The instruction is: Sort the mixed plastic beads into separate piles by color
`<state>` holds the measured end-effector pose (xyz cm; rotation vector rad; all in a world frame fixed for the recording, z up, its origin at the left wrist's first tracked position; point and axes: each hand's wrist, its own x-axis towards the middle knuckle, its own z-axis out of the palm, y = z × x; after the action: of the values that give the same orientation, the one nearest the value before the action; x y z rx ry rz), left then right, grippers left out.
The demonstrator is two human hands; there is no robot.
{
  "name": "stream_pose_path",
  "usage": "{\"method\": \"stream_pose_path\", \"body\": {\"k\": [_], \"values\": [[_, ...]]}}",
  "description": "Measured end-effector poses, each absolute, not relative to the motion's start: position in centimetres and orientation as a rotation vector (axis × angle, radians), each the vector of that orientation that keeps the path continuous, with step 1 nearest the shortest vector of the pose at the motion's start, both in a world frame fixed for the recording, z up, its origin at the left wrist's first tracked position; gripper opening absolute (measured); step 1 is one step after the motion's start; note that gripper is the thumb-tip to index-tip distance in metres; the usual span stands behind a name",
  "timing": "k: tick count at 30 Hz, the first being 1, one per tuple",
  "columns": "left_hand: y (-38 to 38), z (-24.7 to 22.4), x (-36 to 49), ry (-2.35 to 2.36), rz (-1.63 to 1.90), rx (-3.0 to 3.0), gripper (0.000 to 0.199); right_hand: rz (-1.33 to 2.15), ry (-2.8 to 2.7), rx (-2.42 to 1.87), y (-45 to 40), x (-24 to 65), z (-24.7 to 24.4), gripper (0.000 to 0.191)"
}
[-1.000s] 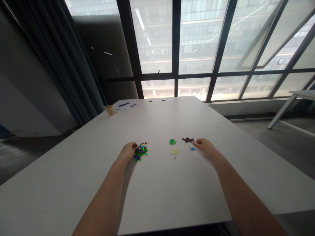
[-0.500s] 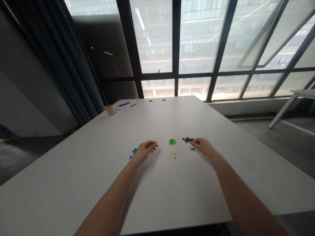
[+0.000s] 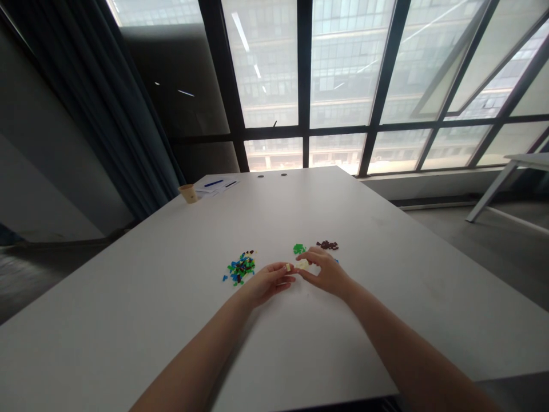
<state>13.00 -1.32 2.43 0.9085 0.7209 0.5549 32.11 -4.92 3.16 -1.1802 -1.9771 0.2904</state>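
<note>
As left hand [image 3: 271, 283] pinches 1 pale-yellow piece [image 3: 288, 267], right hand [image 3: 328, 273] beside

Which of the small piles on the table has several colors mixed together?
The leftmost pile, beside the left forearm: it mixes blue, green and dark pieces, while the green pile and brown pile each show one color.

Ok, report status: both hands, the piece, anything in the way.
Left hand: grip closed on pale yellow piece. Right hand: grip open, close beside it. Right hand partly hides pale yellow pile, blue pieces.
</note>
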Motion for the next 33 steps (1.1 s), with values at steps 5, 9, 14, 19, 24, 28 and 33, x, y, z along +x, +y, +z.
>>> {"method": "stream_pose_path", "body": {"k": [5,9,14,19,24,28,33], "values": [[-1.6,1.9,13.0,0.678,0.485,0.916,0.023,0.293,-2.005,-1.098,-5.4,31.3,3.0,0.022],[-2.0,1.9,13.1,0.659,0.454,0.907,0.021,0.301,-2.027,-1.083,-5.7,31.1,3.1,0.015],[-2.1,1.7,13.3,0.657,0.454,0.891,0.018,0.321,-2.032,-1.073,-5.8,30.9,3.2,0.010],[-2.1,1.5,13.7,0.697,0.476,0.892,0.023,0.338,-1.994,-1.122,-5.2,31.4,3.1,0.011],[-1.3,3.2,12.7,0.905,0.505,1.162,0.028,0.367,-1.855,-1.414,-4.1,33.2,2.8,0.017],[0.8,5.0,9.0,1.265,0.565,1.770,0.019,0.398,-1.828,-1.701,-3.3,34.6,1.5,0.019],[2.6,4.8,4.0,1.877,0.209,2.112,0.011,0.426,-1.847,-1.838,-3.0,34.8,-0.1,0.020]]}}
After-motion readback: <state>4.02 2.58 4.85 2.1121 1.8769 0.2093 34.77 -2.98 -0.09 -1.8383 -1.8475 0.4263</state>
